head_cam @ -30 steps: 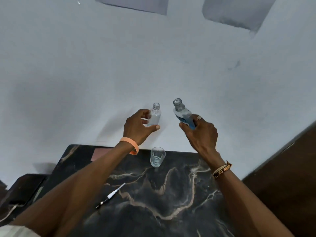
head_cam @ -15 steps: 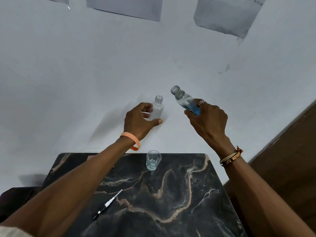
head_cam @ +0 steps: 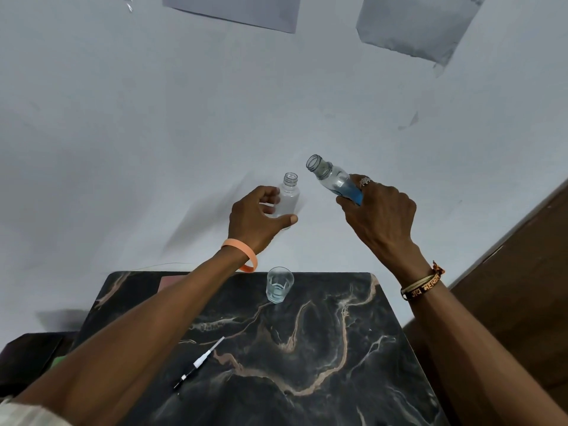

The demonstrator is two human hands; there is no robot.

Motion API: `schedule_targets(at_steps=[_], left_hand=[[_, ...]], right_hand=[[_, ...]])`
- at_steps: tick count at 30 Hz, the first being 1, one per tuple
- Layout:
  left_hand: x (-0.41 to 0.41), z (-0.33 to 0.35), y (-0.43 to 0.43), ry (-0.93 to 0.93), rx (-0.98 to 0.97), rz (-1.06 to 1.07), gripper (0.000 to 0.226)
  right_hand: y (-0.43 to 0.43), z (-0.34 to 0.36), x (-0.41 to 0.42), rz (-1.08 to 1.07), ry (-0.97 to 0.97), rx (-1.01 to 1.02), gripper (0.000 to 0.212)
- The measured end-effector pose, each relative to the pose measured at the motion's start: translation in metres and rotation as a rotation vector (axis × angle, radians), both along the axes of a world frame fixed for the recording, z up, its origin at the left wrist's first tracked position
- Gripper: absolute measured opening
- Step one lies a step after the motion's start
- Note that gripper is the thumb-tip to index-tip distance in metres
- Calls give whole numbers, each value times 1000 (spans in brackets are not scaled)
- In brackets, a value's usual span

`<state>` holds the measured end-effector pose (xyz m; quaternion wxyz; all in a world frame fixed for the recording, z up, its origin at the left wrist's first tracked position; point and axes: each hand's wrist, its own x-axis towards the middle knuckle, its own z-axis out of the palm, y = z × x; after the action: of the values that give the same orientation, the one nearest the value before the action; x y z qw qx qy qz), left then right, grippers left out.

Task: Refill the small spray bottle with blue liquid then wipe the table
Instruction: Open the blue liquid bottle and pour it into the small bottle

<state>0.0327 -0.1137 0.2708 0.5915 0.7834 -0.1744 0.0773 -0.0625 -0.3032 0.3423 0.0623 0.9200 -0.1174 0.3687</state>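
Compared with a moment ago, the larger bottle point(head_cam: 335, 179) leans further over, its open mouth now turned more toward the neck of the small spray bottle point(head_cam: 289, 195), and both bottles sit a little higher against the pale wall point(head_cam: 184, 118) than they did a second back. My left hand point(head_cam: 255, 219) holds the small spray bottle upright, fingers curled round its far side and thumb stretched across the near side low down; its threaded neck is uncapped. My right hand point(head_cam: 381, 216) is wrapped tightly round the lower half of the larger bottle, so the blue liquid point(head_cam: 353, 195) pools at the end inside my fingers while the clear upper part and mouth point up and to the left. The two mouths are near each other but apart. Both bottles are held in the air past the far edge of the dark marbled counter point(head_cam: 307, 348). On the counter a small glass point(head_cam: 279, 284) stands near that far edge, and the spray pump with its thin tube point(head_cam: 199, 362) lies nearer to me, beside my left forearm.
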Motion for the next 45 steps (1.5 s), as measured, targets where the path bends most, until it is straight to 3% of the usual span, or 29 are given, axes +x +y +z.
schedule_targets(at_steps=[45], left_hand=[[7,-13,9,-35,10,-75,61]], right_hand=[[0,-9,20,69,-127,-220,47]])
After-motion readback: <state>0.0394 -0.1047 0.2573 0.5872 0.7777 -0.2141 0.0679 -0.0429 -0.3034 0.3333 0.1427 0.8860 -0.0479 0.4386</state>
